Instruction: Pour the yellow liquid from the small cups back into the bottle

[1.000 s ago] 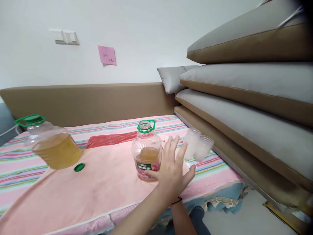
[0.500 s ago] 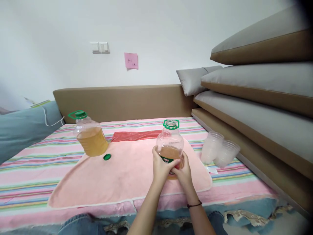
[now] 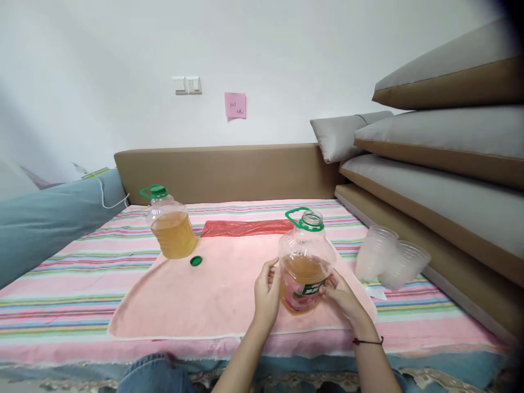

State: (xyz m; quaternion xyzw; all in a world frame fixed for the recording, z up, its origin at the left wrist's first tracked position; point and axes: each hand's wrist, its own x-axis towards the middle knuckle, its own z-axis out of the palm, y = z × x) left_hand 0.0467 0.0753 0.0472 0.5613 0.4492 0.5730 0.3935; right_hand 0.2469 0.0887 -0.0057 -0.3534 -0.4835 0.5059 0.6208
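Note:
An uncapped clear bottle (image 3: 305, 267) with amber liquid, a green handle ring and a pink-green label stands on the pink cloth (image 3: 196, 300). My left hand (image 3: 268, 292) is at its left side, fingers curled beside the wall; whether they press on it is unclear. My right hand (image 3: 341, 295) grips the bottle's lower right side, thumb at the label. A second bottle (image 3: 174, 234) of yellowish liquid, with its green cap on, stands at the left. Near it a loose green cap (image 3: 196, 261) lies on the cloth.
Two stacks of clear plastic cups (image 3: 374, 254) lie at the right, beside stacked grey-brown cushions (image 3: 442, 180). A red plastic sheet (image 3: 248, 228) lies behind the cloth. A blue bolster (image 3: 61, 218) is at the far left.
The bottle has turned, its handle now pointing left and its label more visible. My hands have moved apart, from meeting at its front to its two sides. The view has shifted slightly left.

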